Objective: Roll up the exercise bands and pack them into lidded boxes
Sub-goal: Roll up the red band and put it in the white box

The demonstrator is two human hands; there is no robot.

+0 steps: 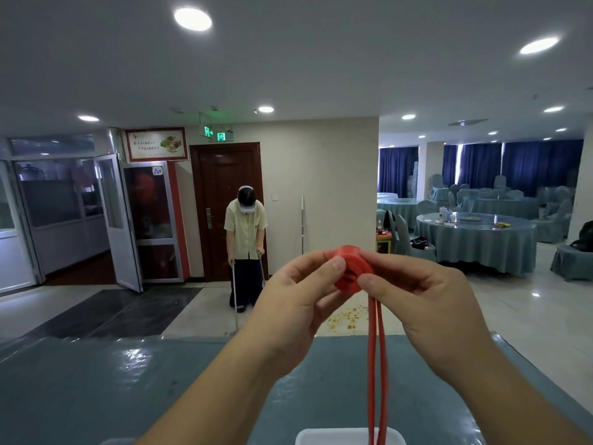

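Observation:
A red exercise band point(351, 271) is partly wound into a tight roll held up in front of me. My left hand point(298, 300) pinches the roll from the left, thumb on its face. On the right side, my right hand point(426, 309) pinches it with thumb and fingers. Two loose strands of the band point(377, 364) hang straight down from the roll. They reach a white box point(321, 436) at the bottom edge, only whose rim shows.
A blue-grey table point(96, 387) with a shiny cover lies below my arms. A person with a mop stands ahead by a brown door point(224, 175). Orange spill marks the floor point(349, 316). Round dining tables point(475, 239) and chairs fill the right side.

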